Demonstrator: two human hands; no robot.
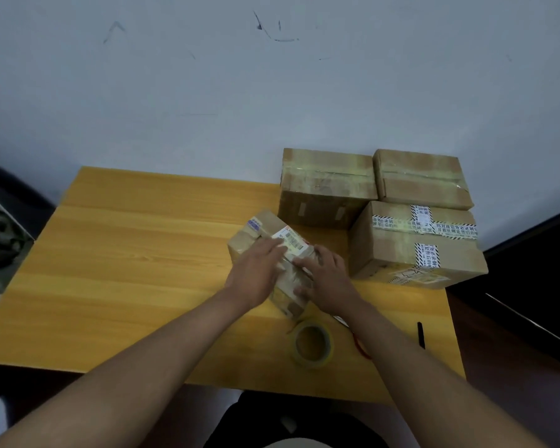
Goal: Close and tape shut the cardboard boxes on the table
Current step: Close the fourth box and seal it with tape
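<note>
On the table: a yellow wood-grain table (126, 253) stood against a pale wall, and all the boxes sat on its right half.
Small box: a small cardboard box (256, 226) lay near the middle of the table, turned at an angle, its flaps down and a white barcode label (291, 242) on its top.
Left hand: the left hand (256, 276) lay flat on the top of the small box, fingers straight and together, pressing down near the label; it held nothing.
Right hand: the right hand (328, 282) rested on the near right edge of the same box, fingers bent over the top and the thumb against the side, so that it gripped the box lightly.
Tape: a roll of clear tape (312, 345) lay flat on the table just in front of the small box, between the two forearms; whether a strip ran from it to the box could not be told.
Printed box: a larger box (401, 250) with black-and-white printed tape across its top sat just right of the hands, closed.
Back boxes: two more closed boxes, the left rear box (324, 185) and the right rear box (424, 176), stood side by side against the wall, each with clear tape along its seam.
Pen: a dark pen-like object (421, 334) lay near the right edge of the table, apart from the tape.
</note>
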